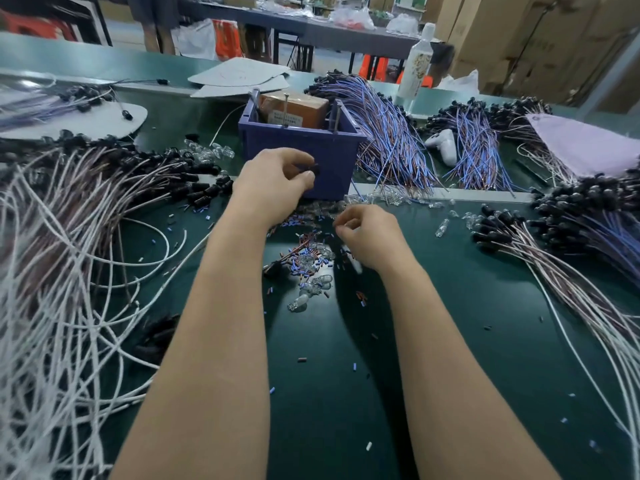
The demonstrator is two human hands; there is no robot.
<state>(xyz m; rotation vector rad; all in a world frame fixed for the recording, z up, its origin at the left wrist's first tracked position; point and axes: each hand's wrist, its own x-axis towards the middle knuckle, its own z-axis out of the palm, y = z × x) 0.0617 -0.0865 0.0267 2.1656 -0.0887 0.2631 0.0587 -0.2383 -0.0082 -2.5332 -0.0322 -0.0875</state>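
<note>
My left hand [273,181] hovers in front of the blue plastic bin [332,147], its curled fingers and thumb pinching a small black socket [312,169]. My right hand [369,235] is lower and to the right, above a heap of small clear glass bulbs [313,284] mixed with tiny blue and red sleeves [304,254]. Its fingertips are drawn together, and whatever sits between them is too small and blurred to make out. Both forearms reach in from the bottom edge over the dark green table [467,341].
White-wired sockets [86,209] pile up on the left. Blue and brown wire bundles [391,133] lie behind the bin, and more black-capped leads [581,220] lie at the right. The bin holds a brown box [294,107]. A white bottle [417,60] stands behind.
</note>
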